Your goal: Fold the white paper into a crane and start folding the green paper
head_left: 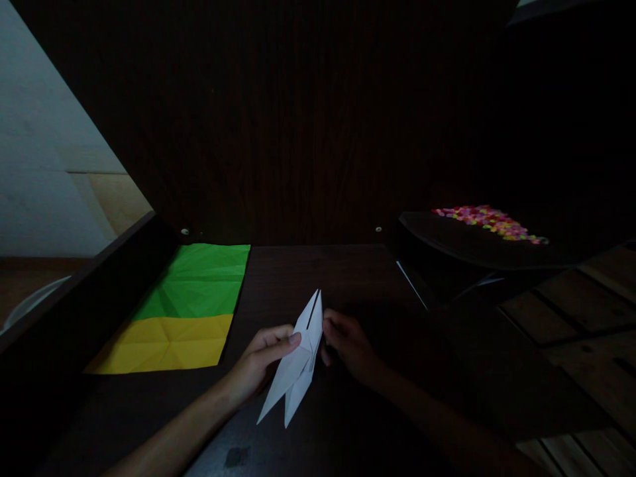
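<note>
I observe the folded white paper (298, 361) held just above the dark table (348, 278). Left hand (261, 361) pinches its middle, steadying the creases; right hand (348, 344) nips the opposite edge. Green-and-yellow sheets (183, 311) lie flat, left, apart.

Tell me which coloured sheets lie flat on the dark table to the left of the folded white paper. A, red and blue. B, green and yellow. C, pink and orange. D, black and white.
B: a green sheet lies flat with a yellow sheet just in front of it, left of the folded white paper that the left hand and right hand hold.
</note>
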Demonstrator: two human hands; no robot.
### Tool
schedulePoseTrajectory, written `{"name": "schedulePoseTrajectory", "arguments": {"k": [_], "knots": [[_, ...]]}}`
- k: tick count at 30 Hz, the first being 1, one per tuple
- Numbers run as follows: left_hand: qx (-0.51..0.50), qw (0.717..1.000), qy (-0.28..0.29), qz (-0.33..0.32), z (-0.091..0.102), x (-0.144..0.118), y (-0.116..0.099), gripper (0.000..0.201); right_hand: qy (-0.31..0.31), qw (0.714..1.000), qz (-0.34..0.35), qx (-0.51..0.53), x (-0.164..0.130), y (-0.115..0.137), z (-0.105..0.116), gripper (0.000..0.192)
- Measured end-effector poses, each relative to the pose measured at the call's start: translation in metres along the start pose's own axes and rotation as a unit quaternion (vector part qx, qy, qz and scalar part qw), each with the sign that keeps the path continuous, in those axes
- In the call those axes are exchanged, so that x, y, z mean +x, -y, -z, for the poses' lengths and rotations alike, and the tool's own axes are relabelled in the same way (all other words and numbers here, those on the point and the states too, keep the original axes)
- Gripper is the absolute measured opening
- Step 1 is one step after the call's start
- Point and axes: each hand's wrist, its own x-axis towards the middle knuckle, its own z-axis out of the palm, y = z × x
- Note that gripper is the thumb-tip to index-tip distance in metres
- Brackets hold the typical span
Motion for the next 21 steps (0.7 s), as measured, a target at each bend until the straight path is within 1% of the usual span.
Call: {"name": "schedulePoseTrajectory", "arguments": {"k": [2,6,9,14,21], "knots": [[0.008,1.0,0.021,0.0,-0.0001,-0.0002,-0.0003,0.031,0.0,1.0,-0.002,0.015,-0.0001,0.0004,0.0011,0.042],[0.036,0.997,0.071,-0.019,0.0008,-0.0001,0.0005,0.032,-0.003,0.999,-0.012,0.048,-0.0009,0.0013,0.0024,0.036],[0.052,0.994,0.091,-0.032,0.0016,0.0003,0.0011,0.034,-0.004,0.997,-0.019,0.072,-0.0008,0.0017,0.0033,0.029],[0.082,0.991,0.103,-0.035,0.0015,0.0002,-0.0002,0.035,-0.007,0.996,-0.015,0.087,0.0008,0.0043,0.0052,0.022],[0.1,0.992,0.078,-0.023,0.0028,0.0008,-0.0002,0.033,-0.007,0.997,-0.015,0.069,0.0006,0.0088,0.0047,0.018]]}}
